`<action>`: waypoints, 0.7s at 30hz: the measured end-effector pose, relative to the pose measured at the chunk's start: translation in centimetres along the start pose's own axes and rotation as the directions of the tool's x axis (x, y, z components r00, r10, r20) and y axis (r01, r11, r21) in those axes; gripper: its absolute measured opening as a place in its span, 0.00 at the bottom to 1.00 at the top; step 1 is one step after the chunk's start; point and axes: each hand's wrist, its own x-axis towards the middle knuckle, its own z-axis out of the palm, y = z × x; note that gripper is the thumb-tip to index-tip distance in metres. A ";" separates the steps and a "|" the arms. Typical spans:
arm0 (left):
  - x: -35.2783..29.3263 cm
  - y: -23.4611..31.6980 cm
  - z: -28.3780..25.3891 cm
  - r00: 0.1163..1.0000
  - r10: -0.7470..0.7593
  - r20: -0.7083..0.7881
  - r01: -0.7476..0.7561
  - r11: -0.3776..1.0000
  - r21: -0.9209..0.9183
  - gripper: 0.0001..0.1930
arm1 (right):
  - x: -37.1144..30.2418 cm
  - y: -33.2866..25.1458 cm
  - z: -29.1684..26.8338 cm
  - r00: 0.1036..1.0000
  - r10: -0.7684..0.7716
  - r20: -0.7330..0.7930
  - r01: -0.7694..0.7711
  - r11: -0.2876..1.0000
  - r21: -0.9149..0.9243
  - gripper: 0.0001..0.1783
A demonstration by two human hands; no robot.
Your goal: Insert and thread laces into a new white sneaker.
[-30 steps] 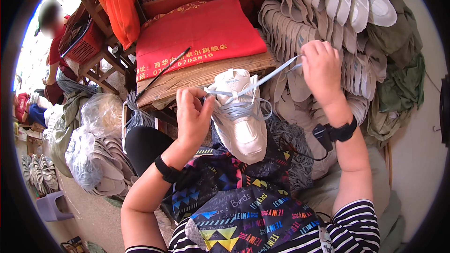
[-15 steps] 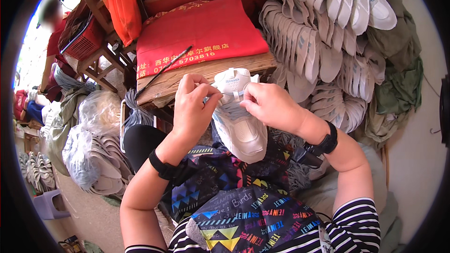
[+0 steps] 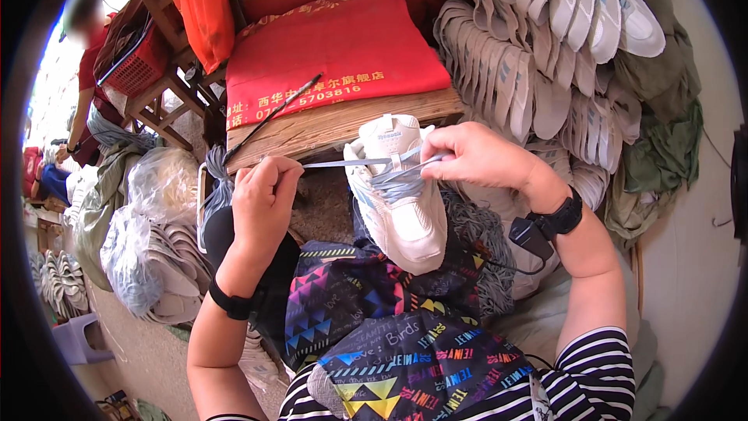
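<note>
A white shoe (image 3: 413,235) rests over my lap against the bench edge, its toe pointing toward me and its tongue away. Grey-blue shoelace (image 3: 336,163) criss-crosses its front. My left hand (image 3: 263,196) is closed in a pinch on one end of this lace, which runs taut and nearly level from the shoe out to my fingers. At the shoe's right side, my right hand (image 3: 477,157) pinches another stretch of the lace close to the upper. The exact lace tips are hidden in my fingers.
A wooden bench (image 3: 343,134) with a red printed cloth (image 3: 335,54) and a thin black rod (image 3: 284,109) lies ahead. Stacked shoe uppers (image 3: 499,62) rise at the right. Plastic-wrapped uppers (image 3: 156,234) and a purple stool (image 3: 82,341) stand left; a person (image 3: 87,78) is farther off.
My left hand has moved left and toward me, drawing the lace out straight from the shoe. My right hand has shifted slightly right and now pinches lace beside the shoe.
</note>
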 end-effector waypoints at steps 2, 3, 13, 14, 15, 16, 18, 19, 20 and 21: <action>-0.2 0.2 -0.1 0.999 -0.034 0.032 0.035 0.999 -0.012 0.01 | 0.1 -0.1 0.0 0.994 0.087 -0.058 -0.073 0.975 0.211 0.08; -0.3 0.2 -0.2 0.999 -0.035 0.033 0.036 0.999 -0.013 0.01 | 0.1 -0.1 0.1 0.994 0.089 -0.057 -0.075 0.974 0.212 0.08; -0.7 -0.7 -0.2 1.000 0.014 0.022 -0.015 1.000 0.014 0.02 | -0.7 -0.4 0.9 0.998 -0.010 -0.060 0.000 0.987 -0.163 0.09; -0.6 -0.6 -0.3 1.000 0.019 0.020 -0.020 1.000 0.024 0.02 | -0.7 -0.1 0.9 0.999 -0.034 -0.032 0.031 0.994 -0.101 0.09; -0.7 -0.5 -0.4 1.000 0.018 0.020 -0.019 0.999 0.027 0.02 | -0.6 0.0 0.9 0.998 -0.061 -0.005 0.061 0.997 -0.038 0.08; -0.7 -0.4 -0.6 0.999 0.027 0.018 -0.028 0.999 0.034 0.03 | -0.5 0.1 0.8 0.998 -0.063 -0.004 0.063 0.997 -0.036 0.08; -0.7 -0.4 -0.7 0.999 0.036 0.016 -0.037 0.999 0.040 0.03 | -0.4 0.3 0.5 0.999 -0.007 -0.032 0.013 0.983 0.183 0.09; -0.7 -0.4 -0.7 0.999 0.029 0.020 -0.029 0.999 0.032 0.02 | -0.5 0.4 0.5 0.999 -0.007 -0.032 0.013 0.983 0.183 0.09; -0.7 -0.4 -0.7 0.999 0.022 0.024 -0.022 0.999 0.023 0.02 | -0.5 0.6 0.4 0.996 0.033 -0.088 -0.008 0.966 0.260 0.08; -0.8 -0.5 -0.8 0.999 0.021 0.025 -0.021 1.000 0.023 0.02 | -0.5 0.7 0.5 0.987 0.076 -0.140 -0.024 0.941 0.338 0.08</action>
